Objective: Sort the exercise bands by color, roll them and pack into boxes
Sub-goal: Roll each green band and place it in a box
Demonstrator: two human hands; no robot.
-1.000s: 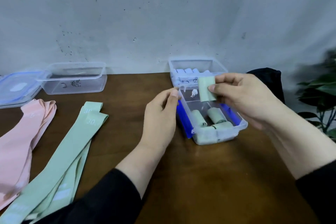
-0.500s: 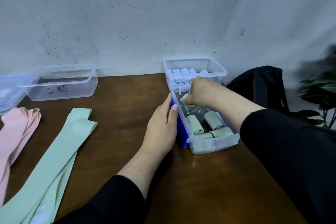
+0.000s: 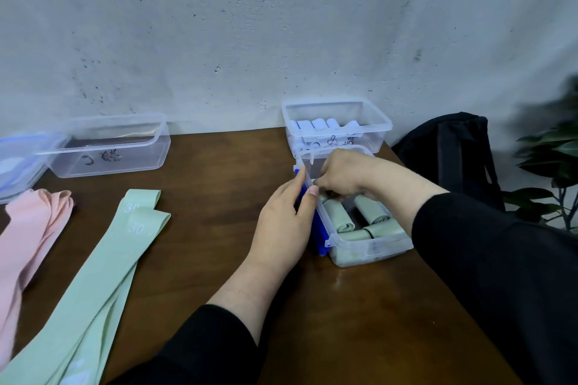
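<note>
The rolled green bands (image 3: 342,219) lie in the near clear box (image 3: 372,248) on the desk (image 3: 219,184). My right hand (image 3: 342,176) reaches in, fingers curled; what they hold I cannot tell. My left hand (image 3: 283,225) rests flat against the box's left wall, fingers straight. Flat green bands (image 3: 100,272) and pink bands (image 3: 25,241) lie well left

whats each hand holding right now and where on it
The left hand rests with straight fingers against the left wall of the clear plastic box of rolled green bands. The right hand reaches inside; its fingertips are hidden, so a hold cannot be told.
</note>
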